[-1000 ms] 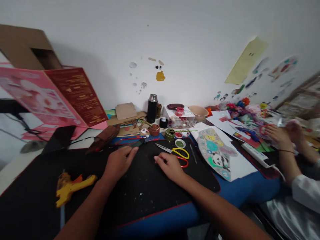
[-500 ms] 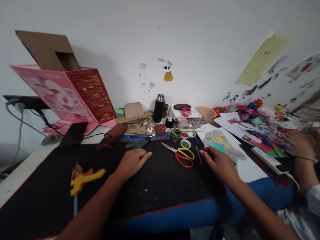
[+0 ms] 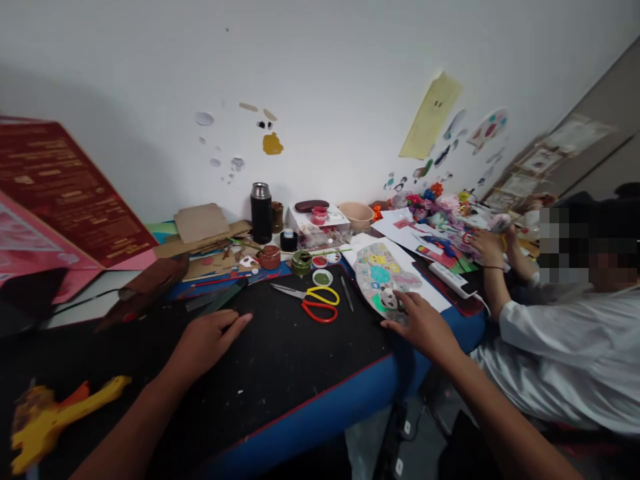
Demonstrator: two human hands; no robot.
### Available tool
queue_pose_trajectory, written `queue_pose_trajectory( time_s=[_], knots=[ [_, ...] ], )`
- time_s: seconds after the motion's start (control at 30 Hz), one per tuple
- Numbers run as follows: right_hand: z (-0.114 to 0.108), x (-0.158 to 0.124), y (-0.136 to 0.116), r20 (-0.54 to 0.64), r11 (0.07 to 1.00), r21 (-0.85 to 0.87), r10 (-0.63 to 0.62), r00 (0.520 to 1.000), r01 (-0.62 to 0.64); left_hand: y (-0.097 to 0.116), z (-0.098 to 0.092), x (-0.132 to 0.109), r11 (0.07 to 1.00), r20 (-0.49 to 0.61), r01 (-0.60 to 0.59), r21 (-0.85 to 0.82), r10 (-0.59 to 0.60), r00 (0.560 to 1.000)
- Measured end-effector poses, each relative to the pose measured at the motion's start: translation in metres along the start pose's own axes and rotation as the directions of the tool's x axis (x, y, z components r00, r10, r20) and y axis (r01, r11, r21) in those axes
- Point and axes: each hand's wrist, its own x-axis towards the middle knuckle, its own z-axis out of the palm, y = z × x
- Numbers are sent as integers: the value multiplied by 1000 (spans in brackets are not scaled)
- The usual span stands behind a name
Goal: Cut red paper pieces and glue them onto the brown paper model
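Observation:
My right hand (image 3: pixel 423 323) reaches over the lower end of a painted cut-out (image 3: pixel 383 270) with a panda on it. Its thumb and forefinger are apart at the cut-out's edge; I cannot tell how firmly they touch it. My left hand (image 3: pixel 207 340) rests on the black mat (image 3: pixel 280 370), thumb stretched out, nothing seen in it, other fingers partly hidden. A dark green flat tool (image 3: pixel 225 297) lies just beyond it. Between my hands are scissors (image 3: pixel 315 300) with one yellow and one red handle, blades parted, and a dark pen-like stick (image 3: pixel 346 292).
A yellow glue gun (image 3: pixel 60 417) lies front left, below a pink and red box (image 3: pixel 75 193). Paint jars (image 3: pixel 301 263), a black flask (image 3: pixel 261 213) and a bowl (image 3: pixel 356 217) line the back. At right, a co-worker's hand (image 3: pixel 487 248) is near a power strip (image 3: pixel 453 280).
The view has swung right, showing more of the co-worker. My right hand has gone from beside the pen-like stick to the cut-out's lower end. My left hand stays on the mat.

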Motion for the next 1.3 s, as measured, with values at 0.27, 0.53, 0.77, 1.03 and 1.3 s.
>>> queue_pose_trajectory(
  time_s=[0.27,0.53,0.77,1.03,1.3],
  knots=[
    [15,-9,14,-26,999,-10,41,999,-41,-3,4,2,1000,22,12,20,-12,1000],
    [8,-12,6,52,993,20,111,992,-112,-10,8,2,998,53,49,30,-51,997],
    [0,-8,9,-20,984,118,137,990,-134,-11,8,2,999,70,46,8,-47,996],
    [-26,10,25,-277,858,463,380,882,-224,13,-3,4,996,-24,53,-73,-55,998],
    [-15,21,35,-453,829,551,391,801,-92,150,10,37,788,375,182,-588,66,925]
  ],
)
